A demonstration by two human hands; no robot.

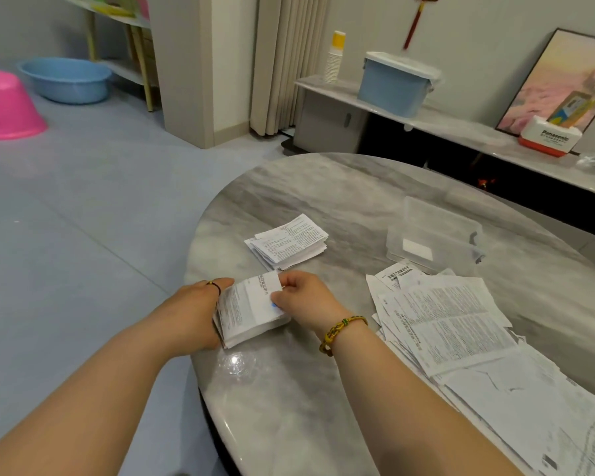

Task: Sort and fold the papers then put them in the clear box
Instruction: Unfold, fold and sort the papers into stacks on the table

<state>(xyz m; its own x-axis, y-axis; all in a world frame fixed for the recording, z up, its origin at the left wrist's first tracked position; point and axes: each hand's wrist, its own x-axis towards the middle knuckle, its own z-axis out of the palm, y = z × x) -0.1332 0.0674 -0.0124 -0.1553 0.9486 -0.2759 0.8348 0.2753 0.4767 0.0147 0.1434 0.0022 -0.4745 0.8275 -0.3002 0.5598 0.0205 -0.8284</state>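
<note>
Left hand (196, 312) is gripping the left edge of the folded paper bundle (249, 312); right hand (304, 298) is pinching its upper right edge. Bundle is resting on the table (289, 389). Folded stack (287, 242) is lying just beyond. At right, loose sheets (454, 321) are lying in front of the clear box (433, 231).

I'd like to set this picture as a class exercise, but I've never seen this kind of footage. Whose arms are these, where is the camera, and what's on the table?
No machine here: a person wears a wide-angle camera on the head, looking down at their own arms. The left hand and right hand grip a bundle of folded papers. On the marble table lie a stack of folded papers, loose unfolded sheets on the right, and the clear box behind them.
</note>
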